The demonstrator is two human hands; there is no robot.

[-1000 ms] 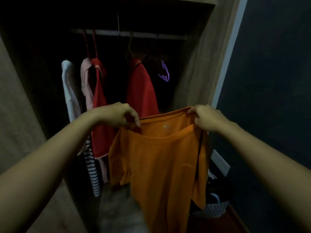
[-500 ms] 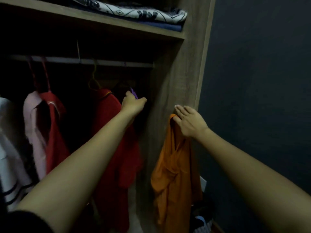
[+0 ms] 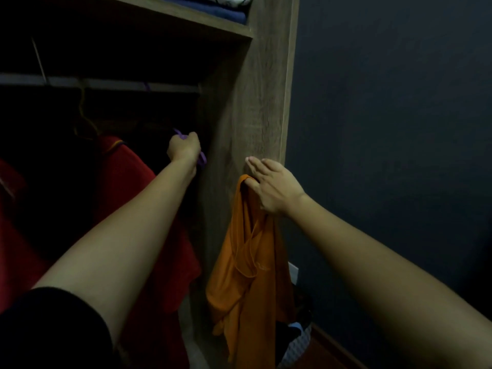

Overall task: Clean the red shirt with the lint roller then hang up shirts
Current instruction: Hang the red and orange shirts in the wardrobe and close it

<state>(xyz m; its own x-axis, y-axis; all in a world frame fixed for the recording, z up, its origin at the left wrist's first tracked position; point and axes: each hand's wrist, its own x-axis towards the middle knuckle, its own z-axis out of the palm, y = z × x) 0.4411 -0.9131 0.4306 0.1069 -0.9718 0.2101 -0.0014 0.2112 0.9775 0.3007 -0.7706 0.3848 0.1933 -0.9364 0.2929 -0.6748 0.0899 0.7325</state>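
My left hand (image 3: 183,149) reaches into the dark wardrobe and is closed around a purple hanger (image 3: 203,159) that hangs from the rail (image 3: 111,83). My right hand (image 3: 271,186) pinches the collar of an orange shirt (image 3: 247,262), which dangles bunched in front of the wardrobe's wooden side panel (image 3: 255,115). A red shirt (image 3: 138,198) hangs on a hanger just left of my left forearm. No lint roller is in view.
A shelf above the rail holds folded cloth (image 3: 226,12). More red clothing (image 3: 10,235) hangs at the far left. A dark wall (image 3: 386,129) stands on the right. A basket with clothes (image 3: 298,339) sits on the floor below the orange shirt.
A second ago both hands held the orange shirt spread. My left hand let go, reached into the wardrobe and closed on the purple hanger; my right hand alone holds the shirt, now bunched.
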